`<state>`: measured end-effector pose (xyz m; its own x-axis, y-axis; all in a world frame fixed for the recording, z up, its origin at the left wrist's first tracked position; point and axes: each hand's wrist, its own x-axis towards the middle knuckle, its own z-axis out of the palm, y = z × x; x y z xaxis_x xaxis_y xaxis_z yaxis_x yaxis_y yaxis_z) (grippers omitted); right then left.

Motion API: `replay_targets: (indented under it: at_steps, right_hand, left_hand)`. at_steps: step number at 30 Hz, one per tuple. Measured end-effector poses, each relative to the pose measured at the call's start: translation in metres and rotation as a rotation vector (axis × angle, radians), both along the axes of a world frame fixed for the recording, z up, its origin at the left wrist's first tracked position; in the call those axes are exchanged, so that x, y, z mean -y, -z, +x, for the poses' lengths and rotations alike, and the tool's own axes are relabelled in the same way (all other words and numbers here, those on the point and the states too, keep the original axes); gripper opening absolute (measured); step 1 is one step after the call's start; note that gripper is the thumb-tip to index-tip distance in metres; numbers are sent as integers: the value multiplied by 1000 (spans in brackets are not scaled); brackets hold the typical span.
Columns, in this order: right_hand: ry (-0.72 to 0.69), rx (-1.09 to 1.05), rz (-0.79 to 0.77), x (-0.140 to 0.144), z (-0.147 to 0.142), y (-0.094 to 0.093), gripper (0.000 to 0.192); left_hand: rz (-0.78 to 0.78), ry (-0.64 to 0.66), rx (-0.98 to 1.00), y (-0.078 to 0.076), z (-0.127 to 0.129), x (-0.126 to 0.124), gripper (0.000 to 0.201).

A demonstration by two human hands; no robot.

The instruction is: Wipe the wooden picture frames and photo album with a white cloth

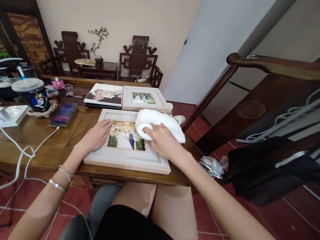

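Cloth (pixel 164 120) in right fingers (pixel 154 132), apparently folded

Table (pixel 55 157), front to back: near picture frame (pixel 127 158), then photo panel (pixel 104 96) (left) beside second frame (pixel 143 98) (right).
Cloth (pixel 164 120) over near frame's far-right corner, right hand (pixel 161 139) on it; left hand (pixel 96 136) on left side. Phone (pixel 62 115) left of frame; cup (pixel 35 95), power strip (pixel 10 116) farther left.

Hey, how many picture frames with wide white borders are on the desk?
2. The near frame lies under the left hand and white cloth; the far frame lies behind it, beside the picture-topped stack. That stack could hide more.
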<state>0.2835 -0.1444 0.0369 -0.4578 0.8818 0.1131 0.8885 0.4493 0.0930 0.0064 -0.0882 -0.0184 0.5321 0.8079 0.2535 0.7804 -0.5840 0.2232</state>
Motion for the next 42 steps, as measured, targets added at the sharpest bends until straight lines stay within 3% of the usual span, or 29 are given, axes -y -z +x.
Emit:
replay_targets:
  at_steps: [6,9,14,20,23,30,33,36,42]
  right_hand:
    - [-65,49,-240,71,2,-31,47]
    - [-51,63,-301,91,-5,-42,47]
    - [-156,29,-280,82,-42,-42,42]
    - [-342,10,-193,69,-90,-25,32]
    - [-294,21,-172,74,-85,-23,31]
    - [-63,174,-219,90,-26,-38,34]
    - [-40,184,-195,90,-15,-37,34]
    - [-126,116,-174,86,-27,-31,34]
    - [-333,-1,-153,71,-82,-15,32]
  left_hand:
    - [13,-19,58,4,0,-2,50]
    - [4,-23,101,4,1,-2,49]
    - [23,-32,132,5,2,-3,48]
    - [30,-14,135,7,0,-3,48]
    - [40,-6,132,7,0,-3,48]
    - [58,-2,132,9,1,-4,47]
    - [63,-11,141,9,1,-5,47]
    - [60,-17,161,9,1,-6,46]
    - [40,-9,166,8,-1,-5,47]
